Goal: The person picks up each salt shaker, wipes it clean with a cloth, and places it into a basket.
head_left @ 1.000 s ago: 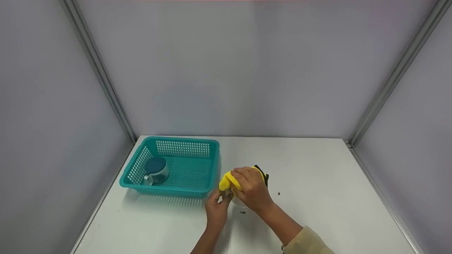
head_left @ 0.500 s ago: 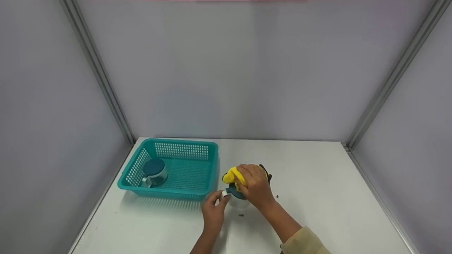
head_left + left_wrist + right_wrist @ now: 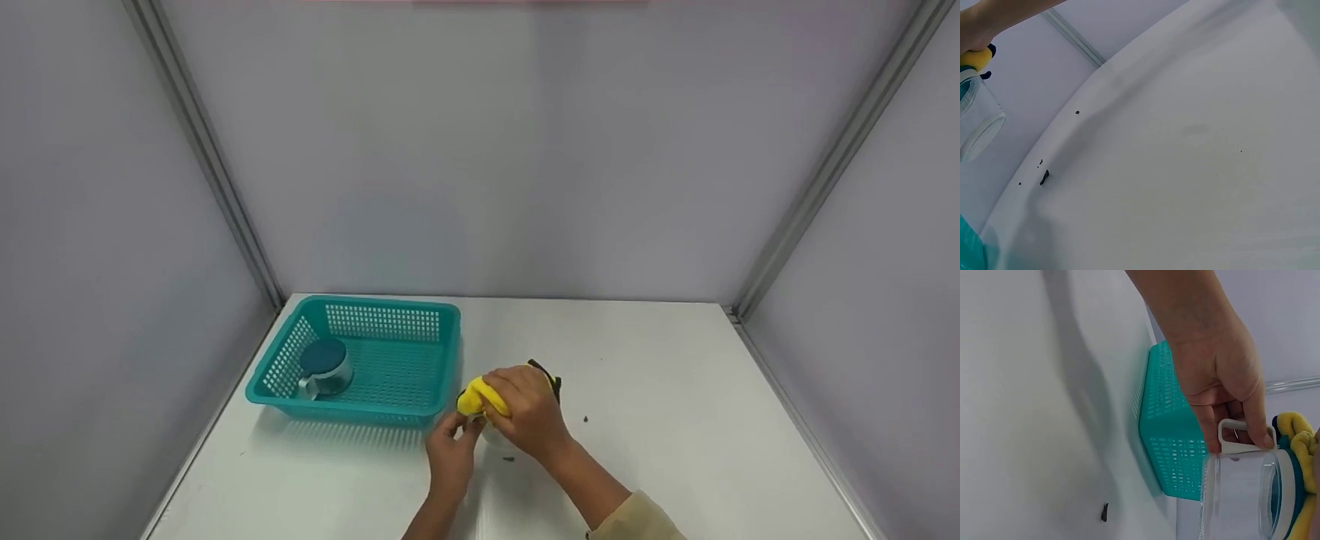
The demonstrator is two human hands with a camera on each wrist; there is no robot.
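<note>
A clear jar (image 3: 1235, 495) with a dark blue lid (image 3: 1296, 478) and a white handle (image 3: 1238, 448) is held above the table. My left hand (image 3: 450, 454) grips the handle, thumb and fingers around it, as the right wrist view shows. Over the lid, my right hand (image 3: 534, 412) grips a bunched yellow cloth (image 3: 472, 401) with black edging. The cloth presses on the lid and covers most of it in the head view. In the left wrist view the jar's clear base (image 3: 985, 135) shows at the left edge.
Left of the hands stands a teal plastic basket (image 3: 360, 415) holding a second jar (image 3: 325, 367) with a blue lid. Small dark bits (image 3: 508, 458) lie on the white table (image 3: 645, 360) near the hands. Grey panels (image 3: 480, 150) enclose the back and sides.
Half a second ago part of the lid showed; my right hand has since moved the cloth left and toward me, covering it. My left hand keeps its grip on the handle.
</note>
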